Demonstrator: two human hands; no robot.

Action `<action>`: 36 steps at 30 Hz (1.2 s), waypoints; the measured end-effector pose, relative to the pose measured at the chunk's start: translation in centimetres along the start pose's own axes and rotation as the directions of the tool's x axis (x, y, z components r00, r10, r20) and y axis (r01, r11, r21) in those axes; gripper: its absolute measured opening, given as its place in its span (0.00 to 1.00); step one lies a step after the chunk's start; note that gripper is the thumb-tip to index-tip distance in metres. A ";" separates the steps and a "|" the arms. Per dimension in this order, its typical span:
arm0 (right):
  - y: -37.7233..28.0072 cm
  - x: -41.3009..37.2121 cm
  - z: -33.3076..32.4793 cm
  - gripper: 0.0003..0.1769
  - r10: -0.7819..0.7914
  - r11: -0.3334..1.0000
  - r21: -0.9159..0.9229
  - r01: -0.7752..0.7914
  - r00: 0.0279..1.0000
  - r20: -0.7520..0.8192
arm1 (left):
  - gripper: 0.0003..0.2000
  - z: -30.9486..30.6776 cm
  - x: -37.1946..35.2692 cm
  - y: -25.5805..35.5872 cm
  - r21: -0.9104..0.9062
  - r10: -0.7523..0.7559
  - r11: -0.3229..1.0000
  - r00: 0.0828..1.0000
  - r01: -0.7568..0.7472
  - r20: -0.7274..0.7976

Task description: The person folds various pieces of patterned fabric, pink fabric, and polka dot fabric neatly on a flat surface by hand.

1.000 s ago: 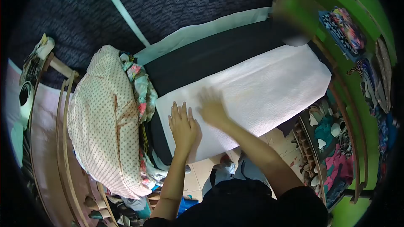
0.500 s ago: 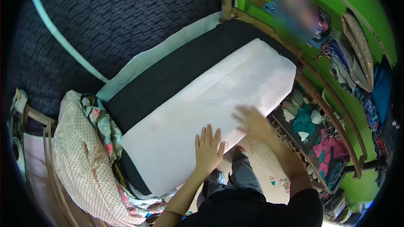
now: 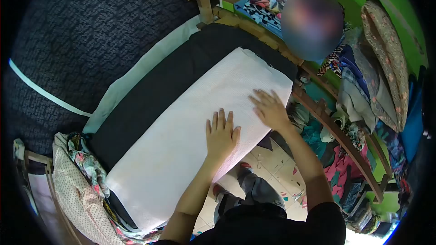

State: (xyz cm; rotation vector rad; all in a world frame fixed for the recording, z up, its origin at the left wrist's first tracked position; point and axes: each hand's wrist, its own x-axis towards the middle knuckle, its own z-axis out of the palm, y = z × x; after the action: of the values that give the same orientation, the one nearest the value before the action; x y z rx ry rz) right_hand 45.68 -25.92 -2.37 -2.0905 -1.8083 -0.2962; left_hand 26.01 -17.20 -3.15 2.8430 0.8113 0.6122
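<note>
A long white cloth (image 3: pixel 181 136) lies flat over a black cloth (image 3: pixel 141 109) on a table. My left hand (image 3: pixel 220 138) rests palm down on the white cloth near its front edge, fingers stretched out. To its right, my right hand (image 3: pixel 270 109) is also spread on the white cloth, near its right end. Neither hand holds anything. The near side of the white cloth hangs a little over the edge.
Polka-dot fabric (image 3: pixel 75 190) is heaped at the left end. Wooden rails (image 3: pixel 336 136) run along the right, with fabric scraps (image 3: pixel 340 168) beyond them. Folded patterned cloths (image 3: pixel 268 4) are stacked at the back. Small scraps lie on the tiled floor (image 3: pixel 272 161).
My right hand, blurred before, has shifted toward the far right end of the white cloth and is now sharp. My left hand stays flat on the cloth. The camera view has shifted.
</note>
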 end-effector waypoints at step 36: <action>-12.3 -8.8 1.3 0.20 0.025 0.901 0.435 0.008 0.997 -0.070 | 0.22 -8.0 -6.0 -15.3 0.214 -0.432 0.880 0.902 0.425 -0.016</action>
State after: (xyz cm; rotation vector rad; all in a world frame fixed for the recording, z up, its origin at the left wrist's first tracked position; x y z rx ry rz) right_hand 32.10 -32.00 -5.30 -1.7479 -1.6388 0.0361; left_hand 10.79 -7.35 -1.38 2.6931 1.5264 0.4345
